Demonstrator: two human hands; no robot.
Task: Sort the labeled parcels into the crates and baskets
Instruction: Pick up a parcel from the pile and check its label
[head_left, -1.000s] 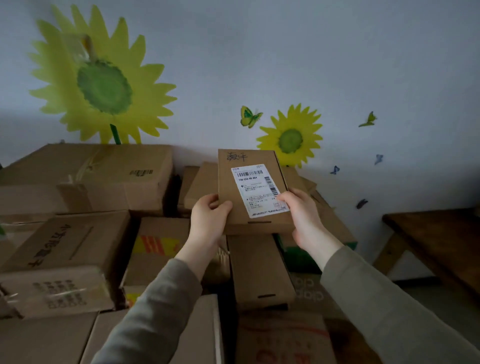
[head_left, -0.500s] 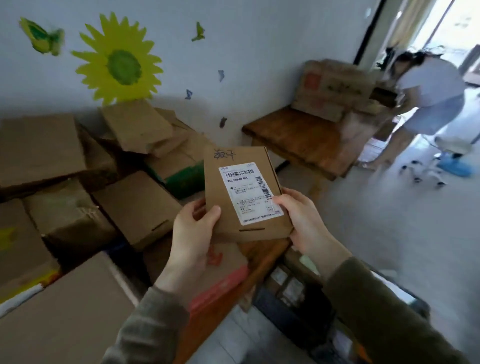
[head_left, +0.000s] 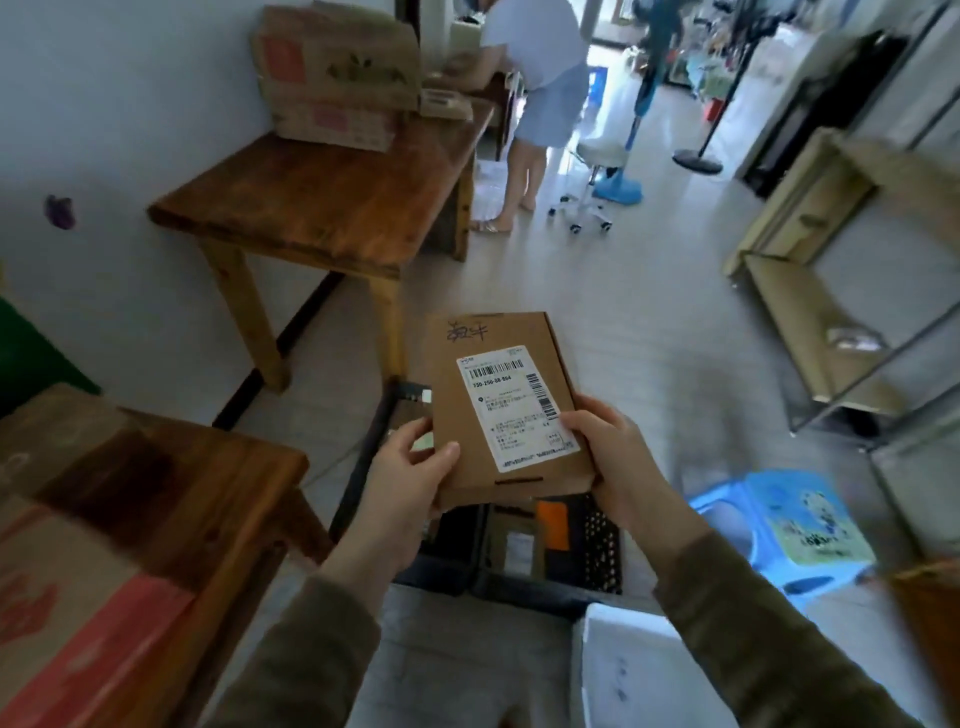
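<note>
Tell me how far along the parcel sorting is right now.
Done: a few parcels already lie in the dark crates on the floor. In hand: the left hand and right hand hold a flat labeled parcel over them, not yet dropped. Left: place it; the cardboard box on the near table may still need sorting.

Tiled floor (head_left: 639, 322): dark crates (head_left: 597, 545) at 6 o'clock, blue plastic stool (head_left: 795, 525) at 4, shelf unit (head_left: 810, 332) at 3, white wheeled stool (head_left: 592, 171) at 1. Far wooden table (head_left: 332, 208) at 11 carries stacked cardboard boxes (head_left: 337, 67). Near wooden table (head_left: 171, 483) at 8 carries a red-printed carton (head_left: 67, 613).
</note>
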